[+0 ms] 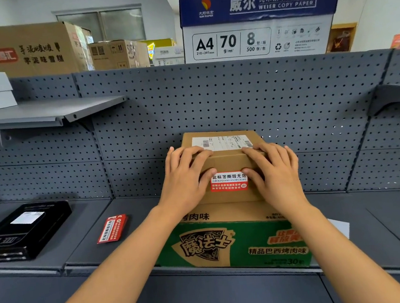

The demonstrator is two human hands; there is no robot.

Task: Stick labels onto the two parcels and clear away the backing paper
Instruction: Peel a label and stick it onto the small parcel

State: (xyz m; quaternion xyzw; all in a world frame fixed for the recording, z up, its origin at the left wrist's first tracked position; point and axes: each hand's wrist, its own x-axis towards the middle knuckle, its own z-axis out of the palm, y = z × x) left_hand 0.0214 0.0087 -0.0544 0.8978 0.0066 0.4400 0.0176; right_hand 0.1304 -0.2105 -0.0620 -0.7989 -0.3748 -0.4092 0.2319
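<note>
A small brown parcel (226, 157) sits on top of a larger green and brown carton (230, 243) on the grey shelf. A red and white label (229, 181) is stuck on the parcel's near face, and a white shipping label (221, 142) lies on its top. My left hand (185, 179) and my right hand (273, 171) lie over the parcel's front top edge, one on each side of the red label, thumbs pressing beside it. A black parcel (23, 229) with a white label lies at the left. A stack of red labels (112, 228) lies on the shelf between the two.
A grey pegboard wall (238, 103) backs the shelf (133, 231). A small upper shelf (43, 112) juts out at the left. Cardboard boxes and a copy paper box (257, 23) stand on top. A white paper piece (339, 227) shows right of the carton.
</note>
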